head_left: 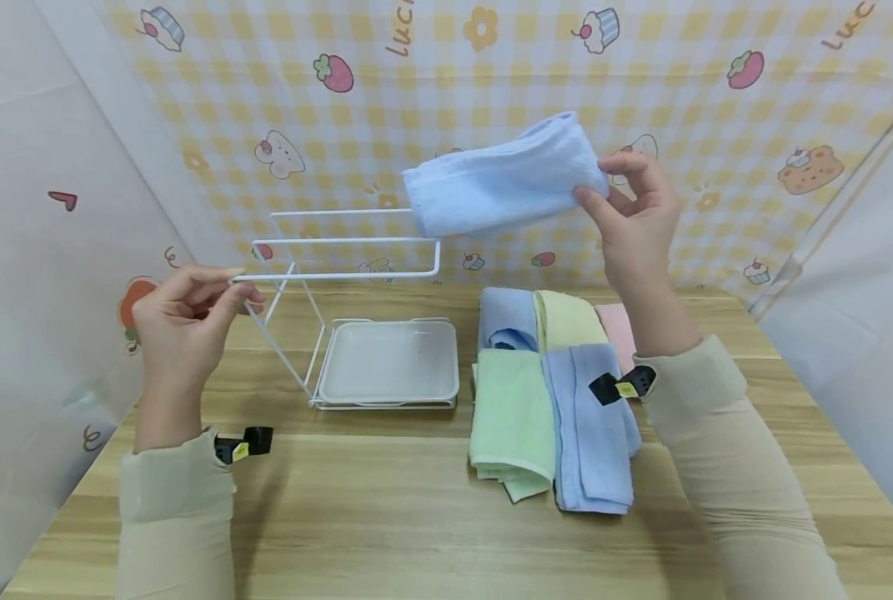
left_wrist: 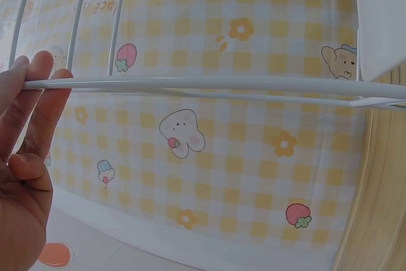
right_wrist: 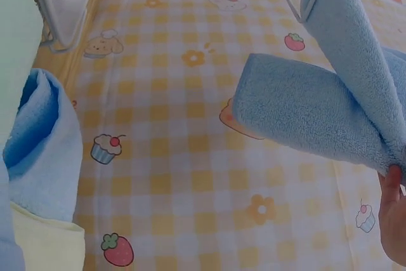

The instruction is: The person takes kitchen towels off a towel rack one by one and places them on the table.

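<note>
My right hand [head_left: 637,212] pinches one end of a folded light blue towel [head_left: 506,187] between thumb and fingers. The towel's other end is at the rear bar of a white wire rack [head_left: 341,276]. In the right wrist view the blue towel [right_wrist: 298,103] parts into two flaps, one of them overlapping the bend of a rack bar. At the rack's upper left corner, my left hand [head_left: 191,321] grips the wire with thumb and fingertips. The left wrist view shows that hand [left_wrist: 28,176] on the white bar [left_wrist: 190,83].
A white tray [head_left: 386,367] sits in the rack's base. Right of it lie folded towels: green [head_left: 512,408], blue [head_left: 599,433], yellow [head_left: 569,321], pink [head_left: 617,329] and another blue one [head_left: 508,308]. A checked cloth [head_left: 446,100] hangs behind the wooden table [head_left: 356,517].
</note>
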{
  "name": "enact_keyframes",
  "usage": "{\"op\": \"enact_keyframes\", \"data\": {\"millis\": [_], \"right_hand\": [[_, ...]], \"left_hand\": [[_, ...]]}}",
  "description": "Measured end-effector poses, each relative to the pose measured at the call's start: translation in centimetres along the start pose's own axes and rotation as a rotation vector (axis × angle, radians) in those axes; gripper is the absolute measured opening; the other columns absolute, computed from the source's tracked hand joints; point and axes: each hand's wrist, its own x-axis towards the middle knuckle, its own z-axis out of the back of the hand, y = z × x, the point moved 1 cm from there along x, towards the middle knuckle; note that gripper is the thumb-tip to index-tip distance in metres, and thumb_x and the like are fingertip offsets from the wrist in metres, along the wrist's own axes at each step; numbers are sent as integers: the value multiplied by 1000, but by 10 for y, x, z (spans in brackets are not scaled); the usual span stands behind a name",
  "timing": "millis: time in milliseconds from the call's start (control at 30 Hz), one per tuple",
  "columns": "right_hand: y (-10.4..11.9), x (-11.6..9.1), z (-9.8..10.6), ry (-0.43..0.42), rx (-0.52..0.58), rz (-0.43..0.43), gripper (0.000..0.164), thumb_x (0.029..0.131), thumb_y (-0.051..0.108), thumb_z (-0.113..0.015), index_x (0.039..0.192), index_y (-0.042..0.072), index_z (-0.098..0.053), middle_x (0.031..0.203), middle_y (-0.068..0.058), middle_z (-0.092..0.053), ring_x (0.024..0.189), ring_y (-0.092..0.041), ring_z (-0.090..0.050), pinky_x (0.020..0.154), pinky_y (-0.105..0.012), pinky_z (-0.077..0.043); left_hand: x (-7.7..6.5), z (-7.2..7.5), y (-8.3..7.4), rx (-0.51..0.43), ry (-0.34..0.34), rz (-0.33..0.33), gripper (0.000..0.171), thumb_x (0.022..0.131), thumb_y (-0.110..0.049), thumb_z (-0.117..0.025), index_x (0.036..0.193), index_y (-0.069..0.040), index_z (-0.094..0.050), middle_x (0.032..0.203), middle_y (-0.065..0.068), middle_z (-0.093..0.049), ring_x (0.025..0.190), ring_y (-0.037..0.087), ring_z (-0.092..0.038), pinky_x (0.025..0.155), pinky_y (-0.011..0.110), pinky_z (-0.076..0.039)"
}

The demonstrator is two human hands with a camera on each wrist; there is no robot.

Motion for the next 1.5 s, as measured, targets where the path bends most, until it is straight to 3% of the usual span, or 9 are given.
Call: {"op": "enact_keyframes", "data": {"millis": [233,333,533,933,1267,1500], "right_hand": [[4,0,11,-58,-4,14,31,73,-25,-70,92,0,-68,102,-9,-63,95,-23,-68,81,-25,-61],[6,-1,18,-71,-10,26,30,74,-24,-70,93,-1,-68,103,-11,-64,87,-24,-71,79,-26,-62],[11,-4,33,-56,-34,25,30,74,-27,-66,93,-4,-68,99,-10,-63,84,-23,-73,77,-25,-62],[25,-20,75,132,-79,-24,32,78,-31,-58,100,-10,-67,103,-11,-67,87,-19,-74,76,-23,-62],[43,-33,113,177,-161,-9,31,81,-30,-55,108,-16,-62,104,-12,-67,88,-17,-69,77,-18,-60],[57,-43,136,272,-63,-42,37,78,-39,-44,108,-24,-58,106,-17,-67,85,-20,-69,75,-20,-61]], "left_hand": [[0,-1,1,6,-1,1,15,83,15,-69,88,26,-60,77,-1,-77,63,7,-72,60,12,-56],[0,-1,2,-3,-5,5,19,83,11,-72,88,25,-60,77,1,-77,63,8,-72,60,12,-56],[-1,-1,2,-15,-19,14,20,83,10,-73,89,25,-62,75,4,-77,62,9,-72,60,13,-56],[0,0,3,-23,-21,7,20,83,10,-73,90,25,-61,75,4,-77,61,9,-72,62,13,-57],[0,-1,3,-25,-31,6,18,83,12,-72,91,25,-62,75,4,-77,61,9,-72,60,13,-56],[-1,-1,3,-47,-33,27,19,83,12,-72,92,25,-62,75,6,-77,62,10,-72,62,14,-57]]}}
